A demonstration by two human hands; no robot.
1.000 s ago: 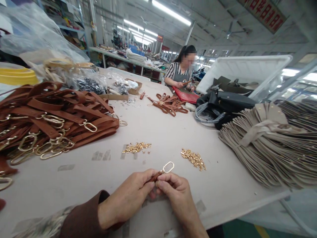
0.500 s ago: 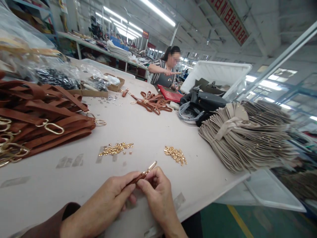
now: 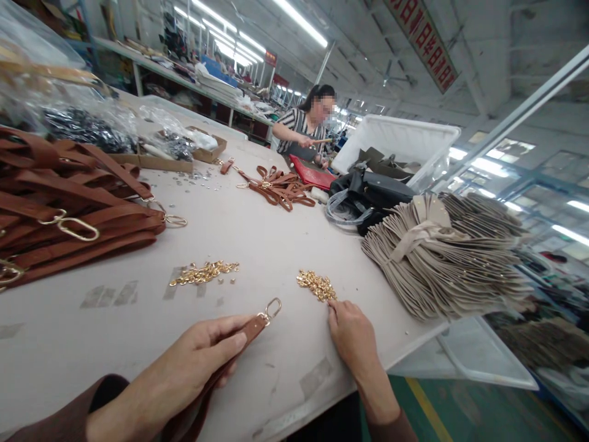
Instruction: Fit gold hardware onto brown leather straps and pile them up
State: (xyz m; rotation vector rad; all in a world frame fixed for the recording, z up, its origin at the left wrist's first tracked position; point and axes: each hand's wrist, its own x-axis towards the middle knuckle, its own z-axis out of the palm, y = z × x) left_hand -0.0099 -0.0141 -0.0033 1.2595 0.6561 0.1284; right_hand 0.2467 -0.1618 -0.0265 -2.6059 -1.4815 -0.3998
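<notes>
My left hand (image 3: pixel 202 353) is closed round a brown leather strap (image 3: pixel 252 328), thumb on top. A gold oval snap hook (image 3: pixel 273 308) sticks out at the strap's end, and the strap's tail hangs below the hand. My right hand (image 3: pixel 352 331) has its fingertips pinched together at the near edge of a pile of small gold studs (image 3: pixel 316 285); whatever lies between them is too small to make out. Another heap of gold metal pieces (image 3: pixel 205 273) lies further left on the table (image 3: pixel 257 245).
Brown straps with gold hooks (image 3: pixel 78 215) are stacked at left, and more brown straps (image 3: pixel 280 187) lie further back. A tied bundle of beige pieces (image 3: pixel 442 264) and a black bag (image 3: pixel 381 190) stand at right. Across the table a person (image 3: pixel 306 126) holds a stick-like tool.
My right hand has left the strap and moved right to the gold studs. My left hand keeps the strap, whose hook end now shows fully. The view has shifted slightly.
</notes>
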